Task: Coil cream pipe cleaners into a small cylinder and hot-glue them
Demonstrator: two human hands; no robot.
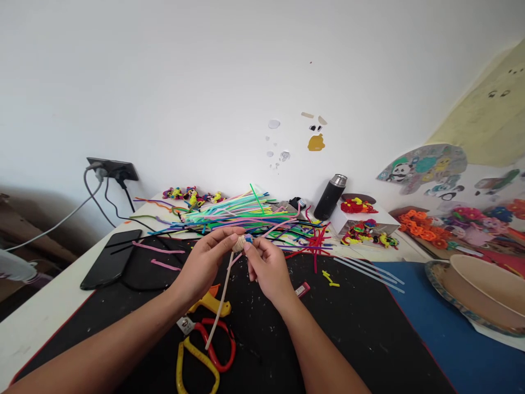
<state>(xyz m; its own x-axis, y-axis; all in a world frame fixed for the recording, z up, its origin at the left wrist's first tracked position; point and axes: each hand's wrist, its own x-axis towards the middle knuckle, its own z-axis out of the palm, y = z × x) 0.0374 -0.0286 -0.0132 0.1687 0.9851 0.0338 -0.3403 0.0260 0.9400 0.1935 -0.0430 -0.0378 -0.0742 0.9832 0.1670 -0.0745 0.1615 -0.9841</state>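
Observation:
Above the middle of the black mat, my left hand (207, 260) pinches a small coil of cream pipe cleaner (239, 244) between thumb and fingers. My right hand (268, 265) closes on the other side of the coil, where a bit of blue shows at its thumb tip. A long cream tail hangs from the coil, down over the scissors (227, 358) with red and yellow handles. The scissors' blades are mostly hidden by my left forearm. Beside them lies a yellow glue gun-like tool (213, 305), partly covered by my left wrist.
Behind my hands lies a pile of colored pipe cleaners (229, 213). A black phone (110, 260) is at left; a black flask (331, 197) stands at the back. White glue sticks (371, 272), yellow pieces (329, 279) and a bowl (488, 284) are at right.

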